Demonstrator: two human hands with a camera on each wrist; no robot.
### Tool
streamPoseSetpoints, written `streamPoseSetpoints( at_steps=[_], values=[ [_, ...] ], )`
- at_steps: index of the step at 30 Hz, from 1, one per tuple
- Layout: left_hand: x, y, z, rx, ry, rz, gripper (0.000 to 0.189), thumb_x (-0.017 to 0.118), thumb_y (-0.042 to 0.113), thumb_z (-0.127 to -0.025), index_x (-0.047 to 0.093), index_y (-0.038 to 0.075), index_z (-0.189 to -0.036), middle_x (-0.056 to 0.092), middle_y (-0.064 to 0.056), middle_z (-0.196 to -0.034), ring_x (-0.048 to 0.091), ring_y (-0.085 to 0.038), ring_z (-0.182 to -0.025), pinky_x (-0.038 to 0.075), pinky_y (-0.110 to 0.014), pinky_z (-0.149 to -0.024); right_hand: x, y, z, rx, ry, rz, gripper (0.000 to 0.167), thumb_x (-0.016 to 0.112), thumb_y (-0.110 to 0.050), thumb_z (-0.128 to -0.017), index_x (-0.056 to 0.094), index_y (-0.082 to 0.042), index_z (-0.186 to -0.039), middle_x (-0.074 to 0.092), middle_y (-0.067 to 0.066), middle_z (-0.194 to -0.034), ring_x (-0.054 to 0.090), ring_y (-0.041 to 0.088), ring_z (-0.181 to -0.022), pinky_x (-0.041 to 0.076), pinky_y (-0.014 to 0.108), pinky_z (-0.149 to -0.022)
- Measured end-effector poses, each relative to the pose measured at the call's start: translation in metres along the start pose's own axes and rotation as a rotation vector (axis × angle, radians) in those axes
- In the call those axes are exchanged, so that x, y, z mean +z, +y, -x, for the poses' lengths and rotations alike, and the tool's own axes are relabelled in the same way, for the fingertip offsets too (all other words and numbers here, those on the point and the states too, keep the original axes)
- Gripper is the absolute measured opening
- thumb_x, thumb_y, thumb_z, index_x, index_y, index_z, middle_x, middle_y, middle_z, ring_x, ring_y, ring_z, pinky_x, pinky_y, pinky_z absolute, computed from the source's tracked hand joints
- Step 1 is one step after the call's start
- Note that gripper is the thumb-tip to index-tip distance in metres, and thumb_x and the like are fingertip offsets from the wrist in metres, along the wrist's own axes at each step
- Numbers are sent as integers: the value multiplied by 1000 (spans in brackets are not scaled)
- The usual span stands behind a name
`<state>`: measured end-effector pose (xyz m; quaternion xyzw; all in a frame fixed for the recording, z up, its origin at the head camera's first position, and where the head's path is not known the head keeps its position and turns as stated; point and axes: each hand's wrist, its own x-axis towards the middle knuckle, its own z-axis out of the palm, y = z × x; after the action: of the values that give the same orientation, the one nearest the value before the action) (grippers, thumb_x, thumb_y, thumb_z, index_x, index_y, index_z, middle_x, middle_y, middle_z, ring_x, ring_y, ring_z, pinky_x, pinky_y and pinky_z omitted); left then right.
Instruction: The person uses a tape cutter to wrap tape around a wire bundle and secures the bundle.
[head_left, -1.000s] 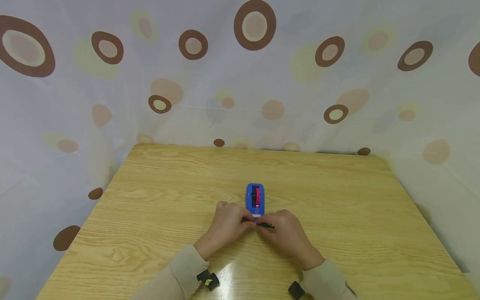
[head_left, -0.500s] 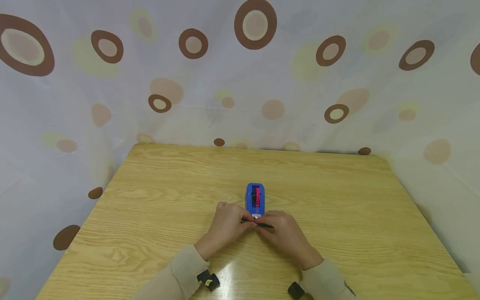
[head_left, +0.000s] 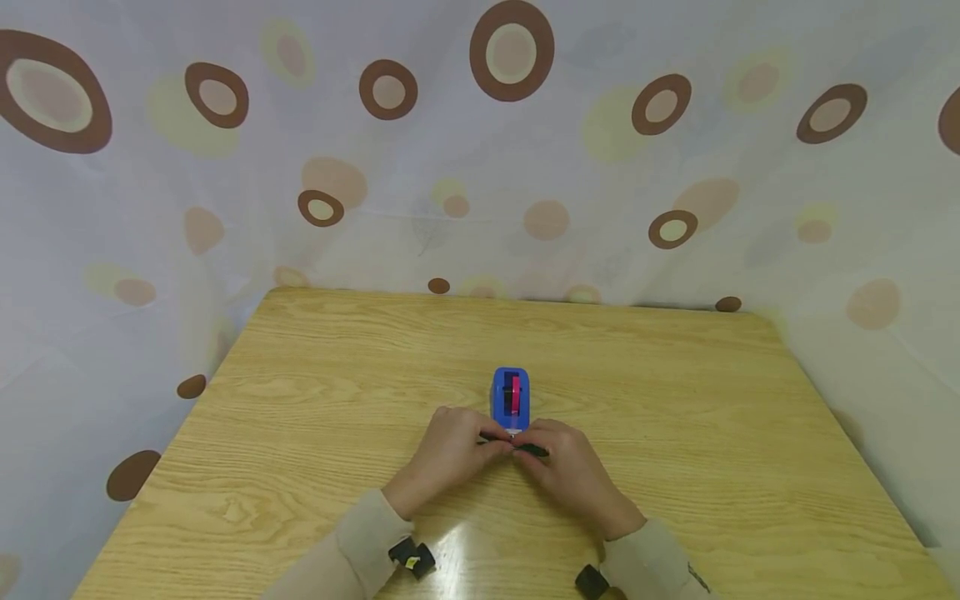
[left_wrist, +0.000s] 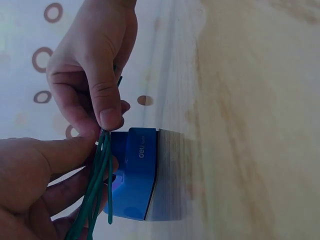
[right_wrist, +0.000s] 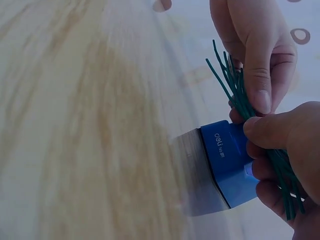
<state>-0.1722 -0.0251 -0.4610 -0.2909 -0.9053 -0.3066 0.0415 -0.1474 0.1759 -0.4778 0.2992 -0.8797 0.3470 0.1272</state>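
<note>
My left hand (head_left: 448, 454) and right hand (head_left: 573, 467) meet at the fingertips right at the front of a blue tape dispenser (head_left: 498, 410). Between thumbs and fingers they pinch a bundle of thin green strands (right_wrist: 239, 95), like wire ties, held crosswise to the dispenser. Strand ends fan out loosely past both hands, as the left wrist view shows on the green strands (left_wrist: 100, 172) beside the left fingers. A roll with a pink-red core (head_left: 515, 396) sits in the dispenser. Fingers partly hide the cutter end (head_left: 513, 431) and the bundle's middle.
The dispenser stands on a wood-grain table (head_left: 337, 375). A pale curtain (head_left: 480, 167) with brown rings hangs behind the table and along its sides. Black wrist devices (head_left: 412, 557) are strapped at the sleeve cuffs.
Both hands stay at the dispenser's front with the green strands. The left hand and wrist have shifted slightly left. Less of the area ahead of the cutter shows between the fingertips.
</note>
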Motion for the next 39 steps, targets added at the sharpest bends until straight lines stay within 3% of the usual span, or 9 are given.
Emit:
streamPoseSetpoints(
  at_steps=[3, 10, 16, 22, 39],
  values=[
    [-1, -1, -1, 4, 1, 24, 13, 77, 32, -88, 82, 23, -96, 74, 14, -90, 64, 2, -80, 51, -23, -71, 0, 0, 1, 1, 4, 1, 17, 81, -1, -80, 76, -8, -95, 70, -5, -94, 66, 10, -88, 55, 29, -76],
    [-4, -1, -4, 23, 31, -9, 13, 74, 24, -91, 81, 17, -98, 71, 7, -90, 63, -5, -78, 49, -23, -67, 1, -1, 1, 7, 12, -5, 13, 80, -3, -82, 75, -8, -93, 70, -3, -94, 66, 11, -88, 55, 29, -75],
    [-5, 1, -10, -29, 16, 13, 10, 76, 26, -89, 81, 18, -93, 70, 9, -84, 58, -1, -71, 46, -21, -62, 2, -2, 2, 1, 39, -23, 13, 80, -2, -82, 75, -7, -93, 70, -3, -93, 66, 11, -88, 55, 30, -75],
    [-3, 1, -12, -15, 33, -14, 10, 78, 27, -87, 82, 18, -89, 65, 11, -77, 53, 0, -63, 42, -19, -55, 5, -1, 4, -2, 69, -38, 14, 80, -2, -81, 76, -5, -94, 70, -3, -92, 65, 9, -85, 55, 29, -73],
    [-1, 2, -17, -56, 14, -13, 6, 79, 24, -86, 81, 20, -83, 68, 11, -78, 56, 0, -65, 43, -19, -56, 3, 2, 2, -5, 45, -29, 12, 79, -2, -83, 76, -6, -94, 69, -4, -91, 63, 9, -84, 53, 29, -72]
  ],
)
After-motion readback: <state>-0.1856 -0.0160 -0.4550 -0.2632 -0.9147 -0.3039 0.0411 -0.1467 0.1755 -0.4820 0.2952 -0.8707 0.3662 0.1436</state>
